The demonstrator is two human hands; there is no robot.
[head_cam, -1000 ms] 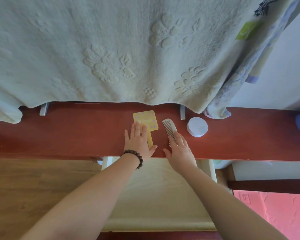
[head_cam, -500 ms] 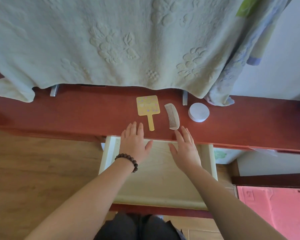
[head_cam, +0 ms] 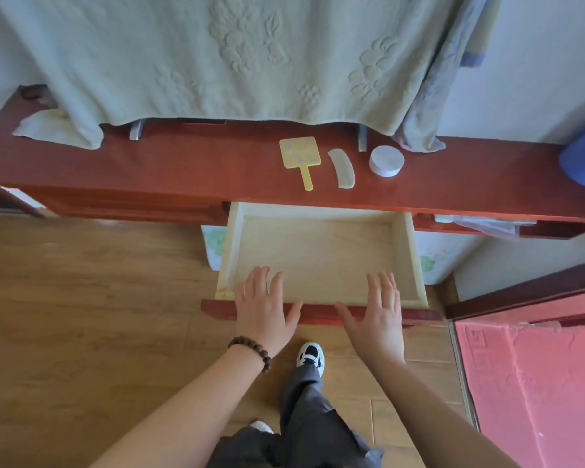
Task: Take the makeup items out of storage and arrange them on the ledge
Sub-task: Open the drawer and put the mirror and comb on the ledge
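Ledge (head_cam: 183, 163) holds three items; flat hands (head_cam: 264, 309) (head_cam: 379, 319) overlap the drawer's front edge (head_cam: 318, 314).

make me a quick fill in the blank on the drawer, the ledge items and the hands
1. On the ledge, the comb lies between the yellow hand mirror and the round white ____.
2. The open drawer holds ____ items.
3. The beaded bracelet is on the ____ wrist.
4. Both the left hand and the right hand are open over the drawer's ____ edge.

Missing words: jar; no; left; front
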